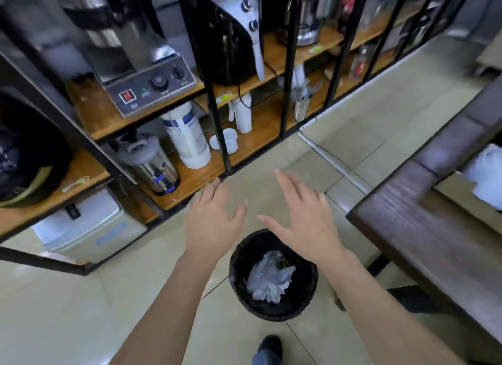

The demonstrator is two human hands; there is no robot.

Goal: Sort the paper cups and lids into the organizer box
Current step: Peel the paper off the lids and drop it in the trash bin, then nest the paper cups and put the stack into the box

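Observation:
My left hand (213, 218) and my right hand (304, 215) are both stretched forward over the tiled floor, fingers spread, holding nothing. Ahead on the lowest wooden shelf lie white lids (228, 140) in a small stack, with a sleeve of white paper cups (242, 114) standing just behind them. A larger wrapped sleeve of cups (187, 136) with blue print stands to their left. Both hands are short of the shelf, apart from the cups and lids. No organizer box is visible.
A black metal rack (217, 93) with wooden shelves holds a steel urn (152, 163), a control-panel machine (152, 84) and a black appliance (228, 38). A black wastebin (271, 277) with crumpled paper stands on the floor under my hands. A dark wooden counter (423, 229) runs along the right.

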